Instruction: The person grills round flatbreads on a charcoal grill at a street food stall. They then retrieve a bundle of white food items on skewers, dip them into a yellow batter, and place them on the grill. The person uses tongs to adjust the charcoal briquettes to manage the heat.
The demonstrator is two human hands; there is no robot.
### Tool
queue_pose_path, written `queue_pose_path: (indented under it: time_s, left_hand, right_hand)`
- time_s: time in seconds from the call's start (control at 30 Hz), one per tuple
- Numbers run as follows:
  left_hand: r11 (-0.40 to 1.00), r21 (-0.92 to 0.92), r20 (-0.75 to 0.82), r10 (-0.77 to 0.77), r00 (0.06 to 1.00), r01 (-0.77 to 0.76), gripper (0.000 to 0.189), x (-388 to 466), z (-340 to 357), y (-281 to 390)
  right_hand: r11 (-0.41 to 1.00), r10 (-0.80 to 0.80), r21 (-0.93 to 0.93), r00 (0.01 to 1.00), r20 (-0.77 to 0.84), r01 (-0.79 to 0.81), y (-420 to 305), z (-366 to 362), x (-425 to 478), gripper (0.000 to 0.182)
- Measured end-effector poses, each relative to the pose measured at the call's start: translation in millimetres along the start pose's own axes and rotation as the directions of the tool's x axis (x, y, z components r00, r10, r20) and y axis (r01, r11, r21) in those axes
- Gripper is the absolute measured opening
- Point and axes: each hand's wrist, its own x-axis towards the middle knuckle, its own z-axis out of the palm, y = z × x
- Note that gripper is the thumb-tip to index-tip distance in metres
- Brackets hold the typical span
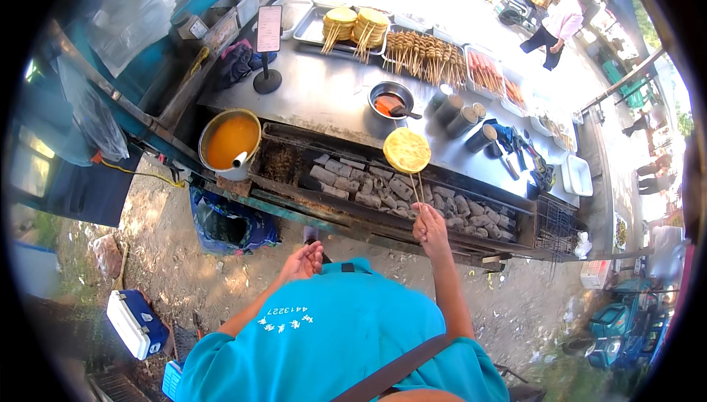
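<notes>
My right hand (431, 231) grips the ends of two thin wooden skewers that carry a round yellow flatbread (407, 150). The bread is held above the far edge of a long charcoal grill (381, 181), whose trough holds grey charcoal pieces. Just beyond the bread, a metal bowl (390, 98) of red sauce with a dark-handled brush or spoon in it sits on the steel counter (326, 87). My left hand (305, 260) is near my waist, palm turned up, fingers loosely curled, with nothing in it.
At the grill's left end stands a pot (229, 139) of orange liquid with a ladle. Trays of skewered flatbreads (339, 24) and brown skewers (425, 54) line the back. Shaker canisters (463, 120) and tongs (536, 159) lie to the right. A patterned bag (232, 225) is below.
</notes>
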Motion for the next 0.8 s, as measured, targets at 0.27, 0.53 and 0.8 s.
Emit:
queue_pose_path:
  time_s: [0.27, 0.53, 0.8]
  left_hand:
    - [0.954, 0.216, -0.233, 0.255, 0.938, -0.206, 0.022, -26, -25, 151]
    - [0.899, 0.266, -0.597, 0.436, 0.673, -0.346, 0.02, -72, -127, 231]
    - [0.774, 0.632, -0.546, 0.477, 0.689, -0.034, 0.032, -96, -199, 233]
  right_hand:
    - [0.994, -0.049, -0.101, 0.998, 0.032, 0.052, -37, 121, 199, 0.026]
    - [0.996, -0.079, -0.048, 0.995, -0.064, 0.076, -53, 212, 470, 0.021]
    - [0.982, -0.125, -0.162, 0.978, -0.167, 0.098, -40, 227, 559, 0.021]
